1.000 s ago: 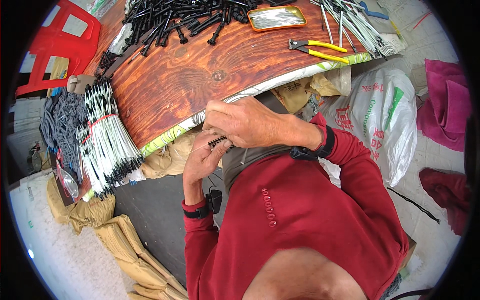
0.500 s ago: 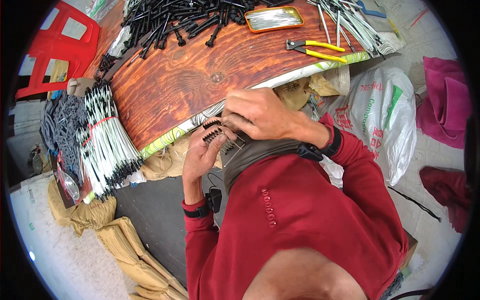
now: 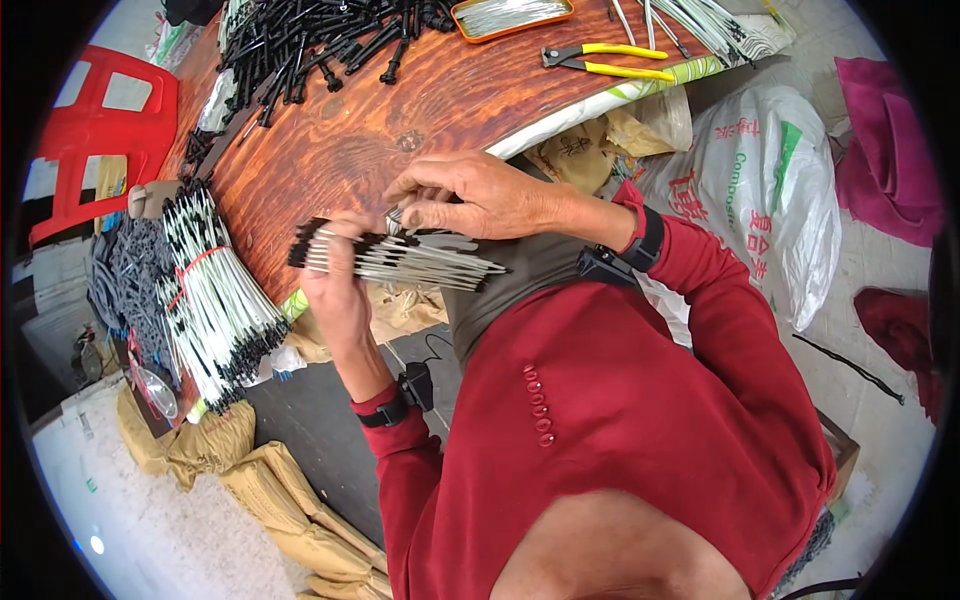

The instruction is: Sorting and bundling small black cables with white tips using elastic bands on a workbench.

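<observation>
My left hand (image 3: 337,275) is closed round a bundle of thin white rods with black ends (image 3: 425,262), held sideways over my lap at the table's near edge. Motion blurs the fingers and the bundle's left end. Just right of it, my right hand (image 3: 482,197) is bent over the bundle with curled fingers. Something small and pale shows at its fingertips, too unclear to name. A larger bundle of similar white rods with black ends (image 3: 222,285), tied with a red band, lies at the table's left end.
On the wooden table (image 3: 440,125) lie a heap of black plastic parts (image 3: 320,40), an orange-rimmed tin (image 3: 512,18) of thin pins, yellow-handled pincers (image 3: 610,60) and loose white rods (image 3: 695,25). A red plastic chair (image 3: 120,140) stands left; a white sack (image 3: 745,190) sits right.
My left hand has moved left and turned the bundle from end-on to lengthwise. The right hand's fingers have loosened and shifted slightly left. The whole view has tilted a little.
</observation>
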`<action>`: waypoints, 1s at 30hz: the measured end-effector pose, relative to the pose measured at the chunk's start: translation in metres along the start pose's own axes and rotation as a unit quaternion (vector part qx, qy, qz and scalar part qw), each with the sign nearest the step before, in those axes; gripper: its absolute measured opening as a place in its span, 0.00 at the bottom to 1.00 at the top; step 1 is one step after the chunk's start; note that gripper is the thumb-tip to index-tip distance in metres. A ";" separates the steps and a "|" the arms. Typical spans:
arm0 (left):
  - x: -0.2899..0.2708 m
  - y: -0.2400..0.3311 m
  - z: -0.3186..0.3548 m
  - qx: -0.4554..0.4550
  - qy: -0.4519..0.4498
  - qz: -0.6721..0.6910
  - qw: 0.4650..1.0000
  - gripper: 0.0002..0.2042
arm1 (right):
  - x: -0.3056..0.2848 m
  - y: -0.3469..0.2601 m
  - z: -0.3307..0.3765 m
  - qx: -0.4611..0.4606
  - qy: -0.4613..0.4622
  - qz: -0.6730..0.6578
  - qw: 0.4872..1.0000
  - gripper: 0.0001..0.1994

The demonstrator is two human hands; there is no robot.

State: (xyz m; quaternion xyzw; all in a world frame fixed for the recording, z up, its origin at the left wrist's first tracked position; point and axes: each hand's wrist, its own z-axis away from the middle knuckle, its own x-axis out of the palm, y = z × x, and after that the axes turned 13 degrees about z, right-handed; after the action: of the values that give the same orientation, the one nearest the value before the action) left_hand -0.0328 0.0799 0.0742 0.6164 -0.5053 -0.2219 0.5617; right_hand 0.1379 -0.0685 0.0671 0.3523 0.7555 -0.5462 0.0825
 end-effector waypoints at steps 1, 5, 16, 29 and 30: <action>-0.002 0.002 -0.001 -0.015 0.052 0.043 0.998 0.08 | 0.001 0.003 0.000 -0.005 -0.003 -0.017 1.000 0.15; -0.026 0.000 -0.015 -0.071 0.164 0.182 0.967 0.10 | 0.000 0.010 0.003 0.063 -0.020 -0.118 0.991 0.20; -0.043 -0.014 -0.042 -0.203 0.240 0.337 0.888 0.12 | -0.013 0.003 0.024 0.230 -0.319 -0.255 0.883 0.41; 0.037 0.099 -0.080 0.058 -0.047 0.118 0.990 0.09 | -0.022 -0.039 -0.036 -0.021 -0.143 -0.261 0.954 0.36; 0.041 0.101 -0.082 0.093 -0.072 0.063 0.991 0.09 | -0.019 -0.034 -0.038 -0.026 -0.142 -0.258 0.955 0.36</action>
State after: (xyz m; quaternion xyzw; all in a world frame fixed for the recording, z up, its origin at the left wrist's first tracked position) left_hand 0.0141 0.0965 0.2013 0.6154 -0.6002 -0.1822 0.4773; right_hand 0.1403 -0.0487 0.1175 0.0615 0.8151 -0.5734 0.0543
